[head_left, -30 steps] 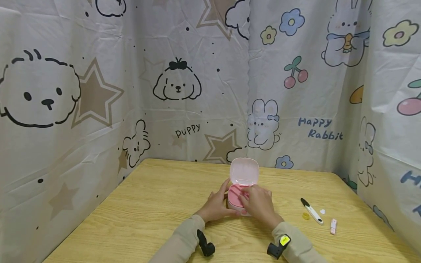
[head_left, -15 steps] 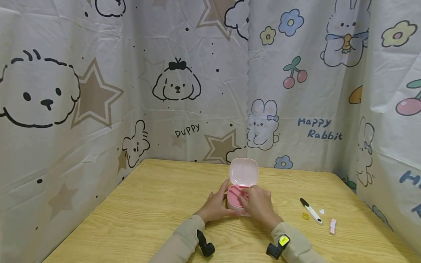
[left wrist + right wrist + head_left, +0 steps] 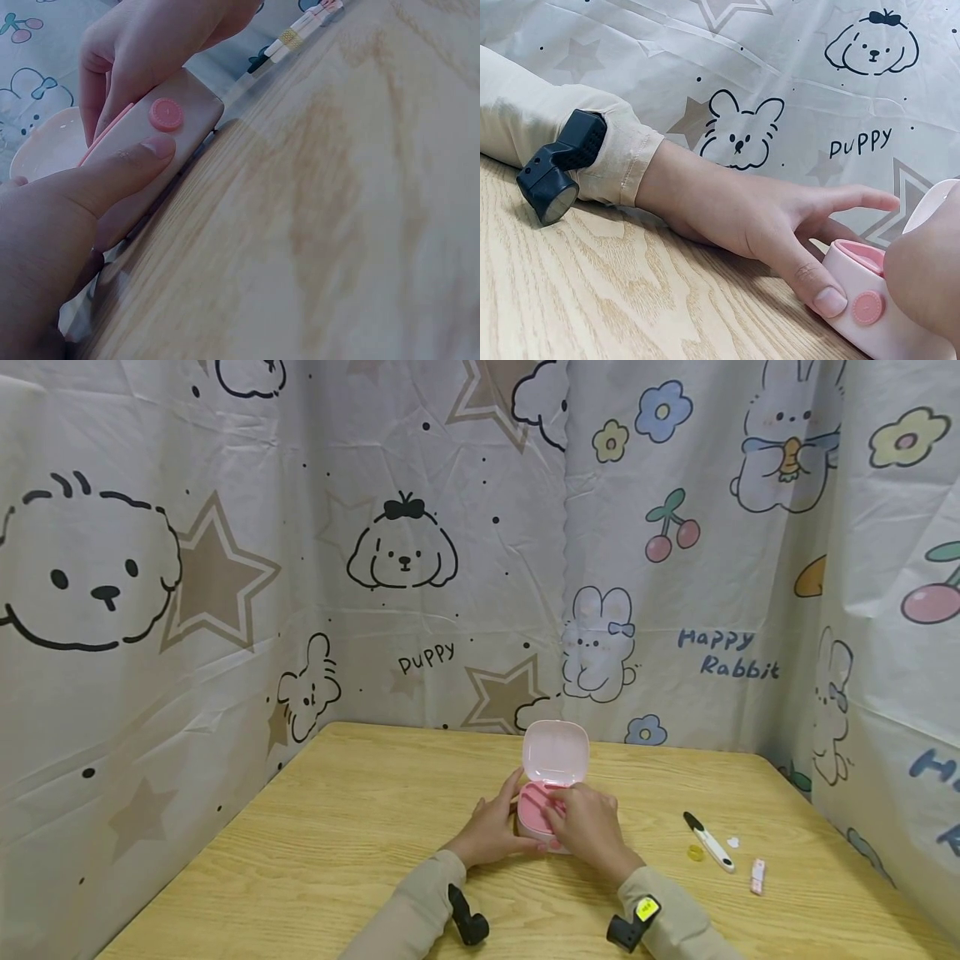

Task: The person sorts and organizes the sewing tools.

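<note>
One lid stands raised: opening looks done, work inside seems unfinished. The pale pink box sits on the bench, left hand gripping it, right hand reaching into the pink tray, any pinch hidden. A pen-like tool lies apart.

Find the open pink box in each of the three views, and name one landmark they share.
Head: the pink box is below centre, slightly right.
Left wrist: the pink box is at upper left, slanting.
Right wrist: the pink box is at lower right, cut off by the edge.
Shared landmark: the left hand, touching the pink box.
</note>
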A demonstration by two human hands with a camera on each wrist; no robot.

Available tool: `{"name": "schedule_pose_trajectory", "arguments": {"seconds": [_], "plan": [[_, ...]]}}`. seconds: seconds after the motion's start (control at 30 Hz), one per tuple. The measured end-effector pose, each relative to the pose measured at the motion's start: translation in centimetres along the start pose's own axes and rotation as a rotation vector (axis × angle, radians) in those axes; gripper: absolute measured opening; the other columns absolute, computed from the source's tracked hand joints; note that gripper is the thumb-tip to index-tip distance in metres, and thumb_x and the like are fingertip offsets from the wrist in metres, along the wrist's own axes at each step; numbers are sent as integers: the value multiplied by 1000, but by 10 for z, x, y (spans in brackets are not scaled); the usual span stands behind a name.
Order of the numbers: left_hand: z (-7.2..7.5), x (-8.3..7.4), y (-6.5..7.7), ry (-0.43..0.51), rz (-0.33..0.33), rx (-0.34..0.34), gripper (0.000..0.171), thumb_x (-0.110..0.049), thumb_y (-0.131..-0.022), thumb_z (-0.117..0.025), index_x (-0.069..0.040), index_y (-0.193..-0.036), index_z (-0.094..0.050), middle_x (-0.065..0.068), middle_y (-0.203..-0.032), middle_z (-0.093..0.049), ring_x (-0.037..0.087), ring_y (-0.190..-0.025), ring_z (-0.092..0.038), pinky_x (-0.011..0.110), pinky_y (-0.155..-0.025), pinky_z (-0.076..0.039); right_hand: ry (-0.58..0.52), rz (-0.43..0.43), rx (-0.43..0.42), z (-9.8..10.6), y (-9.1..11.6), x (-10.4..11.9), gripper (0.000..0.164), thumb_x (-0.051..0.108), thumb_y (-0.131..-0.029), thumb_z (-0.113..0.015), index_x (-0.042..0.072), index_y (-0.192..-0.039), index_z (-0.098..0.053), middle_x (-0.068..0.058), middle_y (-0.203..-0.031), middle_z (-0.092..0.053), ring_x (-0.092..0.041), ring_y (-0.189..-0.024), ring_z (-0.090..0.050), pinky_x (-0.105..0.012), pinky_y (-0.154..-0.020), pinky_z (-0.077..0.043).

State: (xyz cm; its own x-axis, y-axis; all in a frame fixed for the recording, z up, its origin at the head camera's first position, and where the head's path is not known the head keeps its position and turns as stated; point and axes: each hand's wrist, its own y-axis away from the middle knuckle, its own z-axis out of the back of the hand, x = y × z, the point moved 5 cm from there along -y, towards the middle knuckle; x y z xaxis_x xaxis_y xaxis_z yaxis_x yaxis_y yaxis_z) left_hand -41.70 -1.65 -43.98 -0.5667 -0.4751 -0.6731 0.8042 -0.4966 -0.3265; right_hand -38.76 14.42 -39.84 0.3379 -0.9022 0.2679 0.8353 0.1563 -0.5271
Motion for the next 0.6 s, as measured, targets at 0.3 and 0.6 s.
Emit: {"name": "schedule_pose_trajectory", "arguments": {"seconds": [0.3,0.6], "plan": [[1,-1,0,-5,-2,0,121,-46,-81,-89,-17,-167,-8,7,-159,-44,22,-142,-45,72,-117,-7,-3,-11,8,-2,0,-1,25,29,-89,-84,10,-106,-82,1,-81,-65,-16,-74,-54,-45,-74,-39],[0,1,-1,-7,0,1,122,-48,-81,-88,-17,-167,-8,7,-160,-44,22,-143,-45,71,-117,-7,2,-7,9,-3,0,-1,24,29,-90,-83,11,-105,-82,2,-80,-65,-16,-72,-53,-44,-73,-39]]}}
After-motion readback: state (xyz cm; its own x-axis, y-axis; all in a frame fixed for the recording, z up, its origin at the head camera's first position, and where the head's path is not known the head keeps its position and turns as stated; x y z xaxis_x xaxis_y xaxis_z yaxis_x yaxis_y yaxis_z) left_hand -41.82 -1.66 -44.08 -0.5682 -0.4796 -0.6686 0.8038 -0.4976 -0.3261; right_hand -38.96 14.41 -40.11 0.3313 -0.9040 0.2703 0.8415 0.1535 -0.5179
